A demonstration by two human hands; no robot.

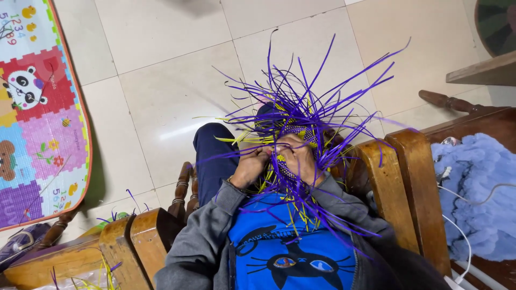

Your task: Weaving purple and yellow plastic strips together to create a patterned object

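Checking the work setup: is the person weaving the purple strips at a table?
No: both the left hand and right hand hold the woven piece over the lap, seated in a wooden armchair.

Woven piece [294, 137]: purple and yellow flat strips, small tight core at frame centre, loose ends fanning from nine through twelve to five o'clock.

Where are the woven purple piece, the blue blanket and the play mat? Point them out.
woven purple piece [299, 132]: head view, on its woven body above the hands.
blue blanket [478, 188]: head view, on its fluffy middle.
play mat [40, 118]: head view, on a pink panel.
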